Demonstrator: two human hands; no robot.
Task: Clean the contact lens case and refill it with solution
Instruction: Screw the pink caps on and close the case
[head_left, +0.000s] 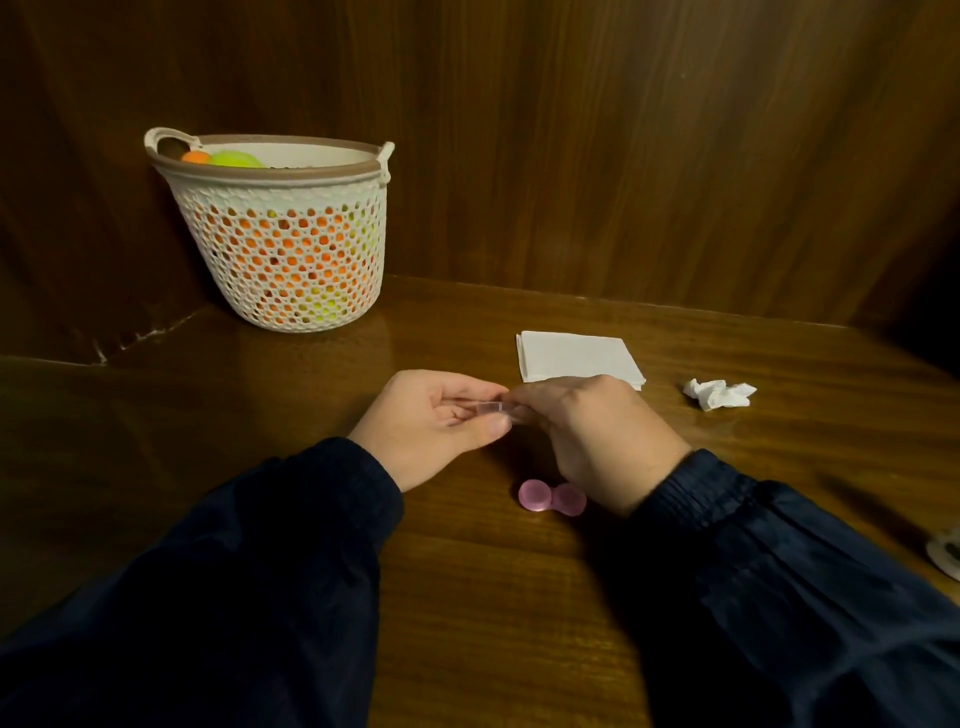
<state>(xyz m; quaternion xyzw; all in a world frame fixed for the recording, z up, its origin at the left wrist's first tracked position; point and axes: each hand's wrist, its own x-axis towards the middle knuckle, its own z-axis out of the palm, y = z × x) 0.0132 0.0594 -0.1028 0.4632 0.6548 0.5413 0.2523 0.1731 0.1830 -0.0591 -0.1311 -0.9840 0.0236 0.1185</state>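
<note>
Head view: pink contact lens case (551, 497) lies flat on wooden table (467, 597), two round lobes side by side, right lobe partly hidden under my right wrist. No writing readable on it. Just above the case, both my hands meet over the table. My left hand (434, 423) has thumb and fingers curled, pinching a small clear plastic piece (491, 409). My right hand (597, 434) is knuckles-up, fingers curled in toward the same piece, fingertips meeting it from the right; exact grip hidden by the hand's back, but it looks pinched too. Can't tell what the clear piece is, no label visible. Dark navy sleeves (260, 597) with ribbed cuffs on both arms.

Behind right hand, touching its far edge in view: folded white tissue (574, 356), flat, blank. Right of that, apart: crumpled white tissue (719, 393). Far left at back, against the wood panel wall: white perforated basket (283, 260) with brown rim, orange and yellow-green balls (231, 158) inside. Right frame edge: part of a white round object (948, 558), cut off, unreadable.
</note>
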